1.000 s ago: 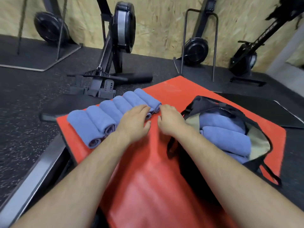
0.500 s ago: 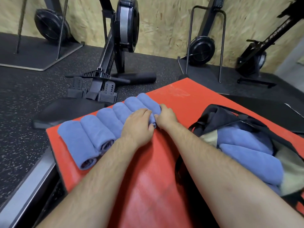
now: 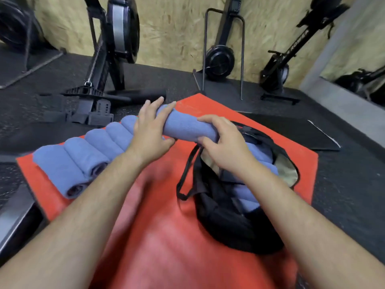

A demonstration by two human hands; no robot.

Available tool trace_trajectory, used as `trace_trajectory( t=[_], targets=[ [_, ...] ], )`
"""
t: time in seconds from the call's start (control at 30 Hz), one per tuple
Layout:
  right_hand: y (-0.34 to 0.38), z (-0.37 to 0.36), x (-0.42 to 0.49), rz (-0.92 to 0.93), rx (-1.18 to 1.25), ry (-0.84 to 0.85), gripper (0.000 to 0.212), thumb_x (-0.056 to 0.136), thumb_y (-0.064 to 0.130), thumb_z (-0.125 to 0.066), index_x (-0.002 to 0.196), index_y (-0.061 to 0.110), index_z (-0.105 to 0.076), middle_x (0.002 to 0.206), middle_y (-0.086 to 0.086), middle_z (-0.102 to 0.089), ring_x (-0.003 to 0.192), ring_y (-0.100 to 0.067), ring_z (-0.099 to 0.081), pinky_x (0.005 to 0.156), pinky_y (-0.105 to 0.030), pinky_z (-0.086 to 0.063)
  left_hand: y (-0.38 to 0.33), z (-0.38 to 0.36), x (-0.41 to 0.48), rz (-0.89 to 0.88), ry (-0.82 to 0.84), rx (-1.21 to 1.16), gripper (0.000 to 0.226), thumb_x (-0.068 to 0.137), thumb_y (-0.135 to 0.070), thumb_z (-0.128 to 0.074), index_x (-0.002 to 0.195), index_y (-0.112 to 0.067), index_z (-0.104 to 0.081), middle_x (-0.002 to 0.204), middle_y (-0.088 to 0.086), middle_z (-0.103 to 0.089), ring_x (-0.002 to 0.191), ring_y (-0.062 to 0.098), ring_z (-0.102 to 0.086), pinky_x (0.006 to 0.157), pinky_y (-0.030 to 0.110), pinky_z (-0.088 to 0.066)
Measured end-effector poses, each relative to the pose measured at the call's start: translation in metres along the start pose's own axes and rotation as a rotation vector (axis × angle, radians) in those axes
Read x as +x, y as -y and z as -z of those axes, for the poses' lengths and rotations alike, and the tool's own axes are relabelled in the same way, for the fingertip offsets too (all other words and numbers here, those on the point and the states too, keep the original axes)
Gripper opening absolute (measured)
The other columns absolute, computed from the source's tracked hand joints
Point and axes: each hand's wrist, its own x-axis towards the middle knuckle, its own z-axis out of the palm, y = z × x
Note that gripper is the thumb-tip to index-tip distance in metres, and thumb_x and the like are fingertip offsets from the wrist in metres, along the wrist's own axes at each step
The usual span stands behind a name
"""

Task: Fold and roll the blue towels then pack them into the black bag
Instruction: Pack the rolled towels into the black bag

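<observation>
Lifted from the far end of the towel row [image 3: 87, 155], the rolled blue terry towel [image 3: 183, 128] now hangs over the far-left rim of the open black fabric bag [image 3: 229, 226], left hand [image 3: 150, 134] and right hand [image 3: 225, 144] wrapped round it; snug grips should stop it unrolling.

Only readable thing is some white lettering running up the rail of the black rowing machine [image 3: 292, 47] leaning on the right wall, looks like it ends in "ROWER", rest is too blurry.
</observation>
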Motion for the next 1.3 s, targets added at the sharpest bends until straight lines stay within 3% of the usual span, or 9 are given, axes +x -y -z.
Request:
trace_trajectory(
  t=[0.07, 0.17, 0.4, 0.6, 0.77, 0.97, 1.1, 1.2, 1.3],
  targets=[
    [-0.013, 0.045, -0.035, -0.024, 0.053, 0.053, 0.044, 0.084, 0.018, -0.067, 0.127, 0.025, -0.058, 0.126, 0.010, -0.061, 0.119, -0.008, -0.054, 0.102, -0.020, -0.039, -0.032, 0.001, -0.006, -0.095, 0.113, -0.153, 0.079, 0.069, -0.028, -0.078, 0.143, -0.024, -0.050, 0.140, 0.002, -0.052, 0.136, 0.023, -0.043, 0.114, 0.040, -0.033],
    [-0.037, 0.098, -0.087, -0.193, 0.150, 0.106, 0.046, 0.089, 0.012, -0.070, 0.129, 0.026, -0.053, 0.129, 0.020, -0.055, 0.120, 0.009, -0.049, 0.097, -0.009, -0.035, -0.084, -0.012, -0.029, -0.164, 0.362, -0.301, 0.065, 0.069, -0.034, -0.088, 0.127, -0.032, -0.058, 0.117, -0.005, -0.058, 0.112, 0.007, -0.053, 0.099, 0.026, -0.041],
    [-0.089, 0.119, -0.151, -0.502, 0.049, 0.337, 0.035, 0.077, 0.035, -0.065, 0.111, 0.036, -0.054, 0.117, 0.010, -0.061, 0.110, -0.012, -0.056, 0.097, -0.031, -0.044, -0.120, -0.070, -0.077, -0.181, 0.709, -0.217, 0.060, 0.085, -0.047, -0.073, 0.137, -0.028, -0.048, 0.134, -0.015, -0.048, 0.127, 0.003, -0.044, 0.112, 0.025, -0.032],
    [-0.095, 0.104, -0.164, -0.361, -0.273, 0.428, 0.027, 0.087, 0.049, -0.051, 0.109, 0.036, -0.043, 0.110, 0.006, -0.063, 0.099, -0.023, -0.060, 0.084, -0.041, -0.048, -0.112, -0.078, -0.072, -0.322, 0.686, -0.018, 0.048, 0.083, -0.057, -0.058, 0.123, -0.033, -0.047, 0.121, -0.006, -0.057, 0.113, 0.017, -0.057, 0.097, 0.038, -0.045],
    [-0.099, 0.108, -0.156, -0.325, -0.446, 0.453, 0.034, 0.092, 0.049, -0.050, 0.114, 0.024, -0.043, 0.115, -0.002, -0.064, 0.101, -0.031, -0.061, 0.077, -0.039, -0.045, -0.112, -0.089, -0.066, -0.392, 0.581, 0.134, 0.058, 0.084, -0.069, -0.043, 0.131, -0.034, -0.047, 0.123, -0.007, -0.057, 0.114, 0.020, -0.059, 0.091, 0.041, -0.050],
    [-0.109, 0.102, -0.156, -0.355, -0.572, 0.445, 0.040, 0.090, 0.053, -0.053, 0.122, 0.031, -0.042, 0.122, 0.001, -0.058, 0.109, -0.031, -0.061, 0.081, -0.040, -0.047, -0.115, -0.099, -0.066, -0.347, 0.631, 0.319, 0.063, 0.086, -0.074, -0.048, 0.144, -0.052, -0.037, 0.130, -0.017, -0.049, 0.120, 0.013, -0.057, 0.086, 0.036, -0.052],
    [-0.100, 0.102, -0.159, -0.417, -0.532, 0.408, 0.042, 0.085, 0.055, -0.053, 0.122, 0.036, -0.046, 0.121, 0.007, -0.054, 0.109, -0.026, -0.061, 0.084, -0.039, -0.049, -0.118, -0.087, -0.069, -0.387, 0.532, 0.466, 0.077, 0.076, -0.089, -0.028, 0.140, -0.050, -0.048, 0.118, 0.000, -0.048, 0.095, 0.026, -0.063, 0.076, 0.034, -0.049],
    [-0.078, 0.108, -0.157, -0.352, -0.626, 0.214, 0.042, 0.086, 0.056, -0.049, 0.122, 0.034, -0.052, 0.121, 0.007, -0.051, 0.108, -0.024, -0.057, 0.082, -0.039, -0.050, -0.121, -0.065, -0.074, -0.469, 0.307, 0.306, 0.064, 0.083, -0.078, -0.039, 0.118, -0.034, -0.070, 0.100, 0.001, -0.053, 0.077, 0.027, -0.061, 0.068, 0.034, -0.050],
    [-0.038, 0.091, -0.141, -0.202, -0.552, 0.098, 0.039, 0.095, 0.048, -0.047, 0.129, 0.028, -0.053, 0.124, 0.005, -0.052, 0.110, -0.024, -0.055, 0.083, -0.042, -0.052, -0.121, -0.038, -0.074, -0.464, 0.188, 0.067, 0.041, 0.091, -0.053, -0.054, 0.116, -0.024, -0.069, 0.107, -0.002, -0.057, 0.094, 0.022, -0.061, 0.077, 0.041, -0.052]
  ],
)
